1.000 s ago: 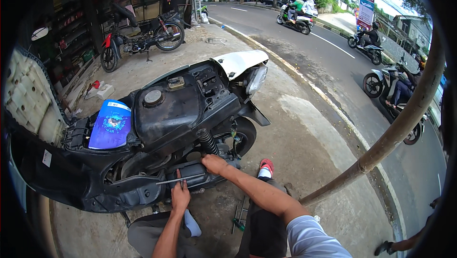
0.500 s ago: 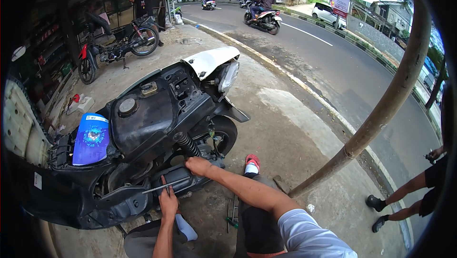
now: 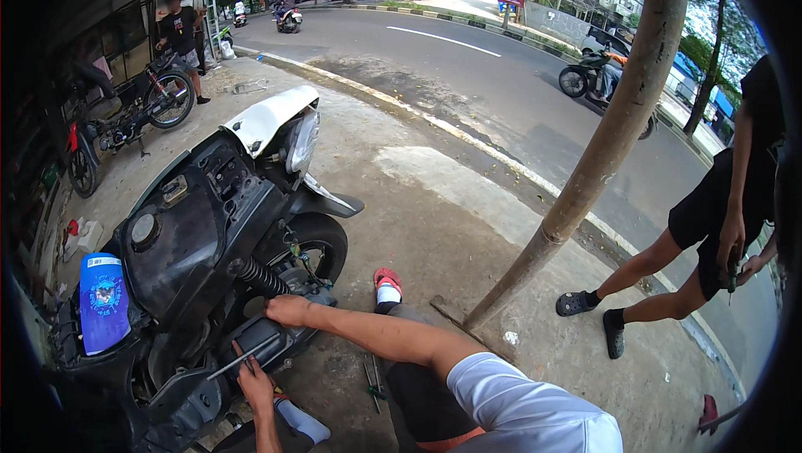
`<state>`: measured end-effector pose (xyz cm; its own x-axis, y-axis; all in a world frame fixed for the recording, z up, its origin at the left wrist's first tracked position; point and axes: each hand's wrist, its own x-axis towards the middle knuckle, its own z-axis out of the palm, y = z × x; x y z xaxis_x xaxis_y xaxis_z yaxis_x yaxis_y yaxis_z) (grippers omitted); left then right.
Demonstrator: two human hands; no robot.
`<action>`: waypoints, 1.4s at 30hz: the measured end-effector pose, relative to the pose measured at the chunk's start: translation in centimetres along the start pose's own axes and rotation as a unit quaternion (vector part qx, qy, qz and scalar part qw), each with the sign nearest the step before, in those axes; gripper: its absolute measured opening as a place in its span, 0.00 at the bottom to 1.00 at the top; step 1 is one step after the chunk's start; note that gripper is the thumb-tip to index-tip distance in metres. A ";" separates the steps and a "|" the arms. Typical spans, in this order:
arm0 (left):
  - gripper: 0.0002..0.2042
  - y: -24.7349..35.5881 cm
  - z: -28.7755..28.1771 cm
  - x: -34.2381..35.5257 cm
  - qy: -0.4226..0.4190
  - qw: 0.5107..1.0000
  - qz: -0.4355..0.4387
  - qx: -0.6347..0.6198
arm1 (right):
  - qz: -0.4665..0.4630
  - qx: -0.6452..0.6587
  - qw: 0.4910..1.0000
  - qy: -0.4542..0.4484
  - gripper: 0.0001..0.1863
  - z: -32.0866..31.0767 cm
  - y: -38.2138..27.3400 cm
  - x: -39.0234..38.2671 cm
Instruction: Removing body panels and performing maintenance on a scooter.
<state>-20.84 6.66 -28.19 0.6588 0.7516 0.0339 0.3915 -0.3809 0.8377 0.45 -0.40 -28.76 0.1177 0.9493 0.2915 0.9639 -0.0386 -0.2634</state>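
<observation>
The partly stripped scooter point(image 3: 196, 227) stands on my left, its rear wheel point(image 3: 326, 244) and black coil shock absorber point(image 3: 257, 276) exposed. My left hand point(image 3: 255, 384) is at the black engine-side cover, fingers closed around a straight metal rod point(image 3: 242, 359) that lies slantwise across it. Just beyond, at the foot of the shock absorber, my right hand point(image 3: 288, 309) is closed in a fist against the engine side. Whatever is in its grip is hidden by the fingers. A blue-purple booklet or packet point(image 3: 104, 303) rests on the scooter frame.
Hand tools point(image 3: 373, 384) lie on the concrete beside my leg. A thick slanting pole point(image 3: 576, 194) rises at the right. Past it a person in black point(image 3: 718, 227) stands holding a small tool. Another motorcycle point(image 3: 125, 123) and a person point(image 3: 178, 35) are at the far left.
My view has swung to the right, so the scooter sits farther left. Both hands keep nearly the same places on it. More of the person at the right shows; the far person's arms have come down.
</observation>
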 end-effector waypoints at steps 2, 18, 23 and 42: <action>0.24 -0.5 0.0 0.4 0.001 1.000 0.013 -0.003 | 0.012 -0.003 1.000 -0.009 0.07 -0.3 -0.3 -0.1; 0.26 -1.9 -0.2 2.7 -0.049 0.998 0.020 0.040 | 0.094 0.024 0.992 0.075 0.09 2.4 0.1 0.9; 0.25 -1.5 -0.6 2.6 -0.047 0.995 0.039 0.084 | 0.154 0.016 0.984 0.091 0.08 3.7 -0.5 2.9; 0.22 -0.7 -0.1 2.3 0.078 0.970 0.054 0.225 | 0.322 0.117 0.938 -0.058 0.15 2.2 -3.0 9.3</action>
<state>-19.64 8.68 -28.65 0.6209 0.7526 0.2194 0.5885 -0.6324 0.5037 -1.83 9.18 -27.26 0.6170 0.7812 -0.0954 0.6223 -0.5585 -0.5485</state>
